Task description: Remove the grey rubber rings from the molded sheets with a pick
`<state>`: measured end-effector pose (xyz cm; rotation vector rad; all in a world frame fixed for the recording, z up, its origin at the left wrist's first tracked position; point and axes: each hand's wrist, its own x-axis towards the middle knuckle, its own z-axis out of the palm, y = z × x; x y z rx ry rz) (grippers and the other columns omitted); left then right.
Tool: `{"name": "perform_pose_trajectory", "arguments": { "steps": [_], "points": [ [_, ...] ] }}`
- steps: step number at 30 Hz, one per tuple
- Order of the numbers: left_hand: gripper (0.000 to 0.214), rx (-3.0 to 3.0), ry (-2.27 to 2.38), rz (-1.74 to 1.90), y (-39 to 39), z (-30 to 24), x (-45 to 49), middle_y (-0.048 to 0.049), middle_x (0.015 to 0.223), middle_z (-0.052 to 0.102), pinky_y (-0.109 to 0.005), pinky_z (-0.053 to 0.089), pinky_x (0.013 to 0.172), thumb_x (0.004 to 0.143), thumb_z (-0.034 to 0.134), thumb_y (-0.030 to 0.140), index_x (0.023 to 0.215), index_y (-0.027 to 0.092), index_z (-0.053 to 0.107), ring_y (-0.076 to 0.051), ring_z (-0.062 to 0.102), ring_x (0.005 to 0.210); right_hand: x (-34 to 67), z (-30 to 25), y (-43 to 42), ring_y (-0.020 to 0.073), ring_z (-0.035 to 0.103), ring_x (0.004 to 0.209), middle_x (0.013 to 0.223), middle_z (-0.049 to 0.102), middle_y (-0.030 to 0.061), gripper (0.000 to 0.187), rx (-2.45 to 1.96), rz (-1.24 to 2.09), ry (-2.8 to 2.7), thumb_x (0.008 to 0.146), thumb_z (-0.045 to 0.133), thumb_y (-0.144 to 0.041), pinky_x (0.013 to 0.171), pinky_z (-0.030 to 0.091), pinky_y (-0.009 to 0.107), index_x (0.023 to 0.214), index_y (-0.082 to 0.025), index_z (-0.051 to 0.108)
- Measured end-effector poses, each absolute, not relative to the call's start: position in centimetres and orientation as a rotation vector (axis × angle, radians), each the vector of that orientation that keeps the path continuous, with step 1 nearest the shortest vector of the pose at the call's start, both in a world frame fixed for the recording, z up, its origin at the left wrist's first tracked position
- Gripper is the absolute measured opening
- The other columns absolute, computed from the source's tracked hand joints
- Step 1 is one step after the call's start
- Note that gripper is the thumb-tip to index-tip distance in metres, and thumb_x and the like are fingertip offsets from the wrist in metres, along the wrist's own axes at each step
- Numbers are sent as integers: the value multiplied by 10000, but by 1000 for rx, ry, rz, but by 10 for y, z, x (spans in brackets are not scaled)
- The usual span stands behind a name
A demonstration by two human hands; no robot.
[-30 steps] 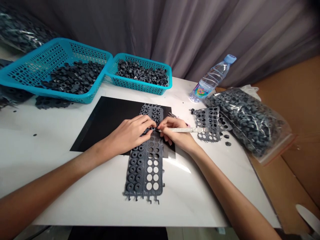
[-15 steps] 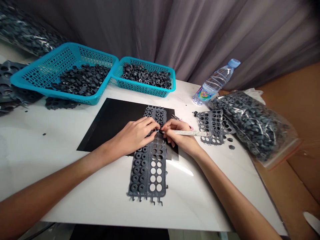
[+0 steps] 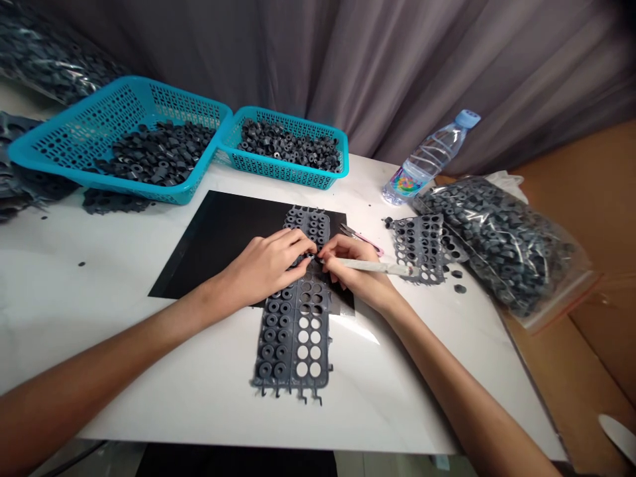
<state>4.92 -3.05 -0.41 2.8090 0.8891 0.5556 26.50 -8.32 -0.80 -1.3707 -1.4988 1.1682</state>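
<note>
A long dark moulded sheet lies across the table and over a black mat. Ring-shaped parts fill its left columns; toward the near end its right columns are bare holes. Above the sheet, my left hand is closed, thumb and forefinger pinching a small dark rubber ring. My right hand grips a slim pen-like tool with a whitish wrapped handle. Its tip is beside the ring, partly hidden by my fingers. Small pink-handled snips lie just behind my right hand.
Two blue baskets hold many dark parts at the back. To the right are a water bottle, a punched sheet and a clear bag of parts. Another full bag sits far left.
The camera view has shifted slightly, so the baskets appear a little higher and farther left. Both hands keep nearly the same place and hold, with the tool tilted slightly differently.
</note>
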Motion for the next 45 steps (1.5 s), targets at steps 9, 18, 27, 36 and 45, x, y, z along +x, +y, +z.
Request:
{"name": "perform_pose_trajectory", "arguments": {
  "steps": [9, 18, 27, 36, 45],
  "points": [
    [180, 2789, 874, 549, -30, -5, 49, -54, 1161, 704, -283, 505, 700, 1054, 544, 265, 1186, 201, 648, -216, 683, 1092, 262, -7, -86, 112, 562, 556, 705, 626, -25, 72, -1390, 1073, -1541, 870, 600, -203, 512, 434, 217, 902, -202, 664],
    [173, 2796, 892, 540, -31, -3, 50, -41, 1165, 696, -295, 499, 680, 1048, 559, 260, 1182, 201, 651, -215, 682, 1091, 262, -4, -86, 108, 572, 553, 715, 640, -24, 60, -1393, 1086, -1569, 868, 598, -197, 520, 438, 220, 880, -199, 657],
    [188, 2798, 879, 557, -30, -5, 49, -56, 1176, 704, -287, 500, 685, 1059, 541, 280, 1189, 202, 653, -218, 685, 1091, 259, -5, -86, 106, 565, 542, 708, 627, -26, 74, -1424, 1058, -1510, 847, 599, -197, 491, 421, 210, 888, -201, 660],
    [182, 2802, 894, 550, -30, -5, 50, -35, 1170, 695, -301, 495, 684, 1043, 578, 264, 1196, 203, 656, -216, 686, 1098, 260, -2, -86, 96, 568, 538, 726, 642, -14, 48, -1398, 1117, -1494, 850, 605, -191, 477, 428, 200, 866, -189, 651],
    [174, 2794, 882, 576, -31, -5, 50, -35, 1152, 701, -297, 477, 660, 1052, 562, 272, 1173, 200, 664, -208, 692, 1072, 265, -7, -85, 89, 569, 518, 721, 653, -5, 87, -1387, 1157, -1457, 890, 620, -248, 417, 410, 169, 923, -183, 666]
  ]
}}
